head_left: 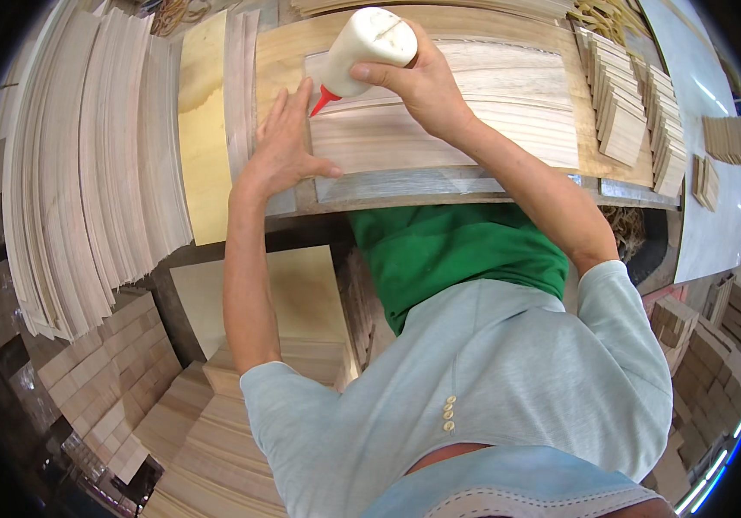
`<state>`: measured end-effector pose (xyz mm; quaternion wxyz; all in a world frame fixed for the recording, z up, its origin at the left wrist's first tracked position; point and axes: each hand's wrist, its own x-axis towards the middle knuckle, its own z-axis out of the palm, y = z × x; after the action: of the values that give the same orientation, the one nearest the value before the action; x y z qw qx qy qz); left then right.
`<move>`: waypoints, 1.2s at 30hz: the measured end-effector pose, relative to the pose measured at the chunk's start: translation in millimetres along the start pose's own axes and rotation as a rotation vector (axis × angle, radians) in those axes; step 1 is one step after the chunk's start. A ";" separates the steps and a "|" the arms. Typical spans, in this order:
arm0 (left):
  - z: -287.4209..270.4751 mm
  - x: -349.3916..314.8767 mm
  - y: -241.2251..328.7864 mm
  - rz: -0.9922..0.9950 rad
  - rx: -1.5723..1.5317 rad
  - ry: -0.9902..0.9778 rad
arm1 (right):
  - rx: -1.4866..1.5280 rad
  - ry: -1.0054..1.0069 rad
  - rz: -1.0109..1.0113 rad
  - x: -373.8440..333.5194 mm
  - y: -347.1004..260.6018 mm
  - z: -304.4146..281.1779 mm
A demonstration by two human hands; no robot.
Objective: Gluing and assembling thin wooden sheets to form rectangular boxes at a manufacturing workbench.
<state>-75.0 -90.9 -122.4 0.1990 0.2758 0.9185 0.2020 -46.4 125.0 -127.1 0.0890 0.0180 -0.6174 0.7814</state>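
Observation:
My right hand (422,86) is wrapped round a white glue bottle (372,45), tipped so that its red nozzle (325,100) points down and left. The nozzle's tip is at the left end of a pale wooden panel (448,129) on the workbench; whether glue is coming out is too small to tell. Beside that end my left hand (288,147) lies flat with its fingers stretched out and the thumb spread toward the panel's near edge. Nothing is held in it.
Tall stacks of thin boards (85,164) stand at the left, next to a yellowish board (204,129). Small wooden slats (616,104) lie in overlapping rows on the bench's right. Farther right is a pale tabletop (705,86) with small wood pieces. Stacked blocks (111,371) sit at lower left.

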 end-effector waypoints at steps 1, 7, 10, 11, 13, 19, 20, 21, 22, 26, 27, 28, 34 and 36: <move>0.4 0.1 0.0 0.002 -0.001 -0.001 | -0.034 -0.020 -0.010 -1.0 0.3 0.3; 1.8 1.4 -2.8 0.007 0.013 -0.014 | -0.103 -0.045 -0.006 -9.8 -14.8 -2.7; 2.0 2.0 -1.8 0.019 0.019 0.001 | -0.170 -0.022 -0.034 -13.1 -25.3 -18.7; 1.4 2.2 -1.3 0.018 0.024 0.002 | -0.173 -0.016 -0.036 -14.6 -27.3 -26.2; 0.7 2.8 0.9 0.030 0.027 -0.001 | -0.177 0.007 -0.032 -18.8 -31.9 -44.1; -0.8 1.1 5.7 0.009 0.011 -0.004 | -0.194 0.072 0.014 -39.9 -54.5 -101.6; 0.3 1.6 4.8 0.008 0.004 0.006 | -0.214 0.080 0.007 -43.1 -56.0 -112.1; 1.0 2.1 4.9 0.007 -0.003 0.016 | -0.234 0.088 0.001 -46.7 -58.1 -121.2; 0.0 1.7 6.5 0.020 -0.004 0.010 | -0.235 0.118 0.006 -50.4 -60.8 -128.1; -1.0 2.9 9.6 -0.013 -0.012 -0.010 | -0.256 0.176 -0.043 -65.5 -60.1 -175.5; -0.6 4.1 9.2 -0.017 -0.020 -0.011 | -0.264 0.189 -0.044 -69.3 -61.9 -185.4; -0.4 4.5 10.2 -0.002 -0.022 -0.018 | -0.270 0.197 -0.060 -74.0 -64.5 -195.2; -3.1 -0.7 10.1 0.005 -0.061 -0.005 | -0.366 0.302 -0.064 -92.2 -104.7 -217.6; -3.4 2.6 14.7 -0.002 -0.067 -0.003 | -0.372 0.340 -0.039 -97.7 -118.1 -227.6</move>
<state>-72.4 -79.0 -113.2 0.2094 0.2684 0.9112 0.2319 87.4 360.1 -81.0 0.2087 -0.1184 -0.7264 0.6441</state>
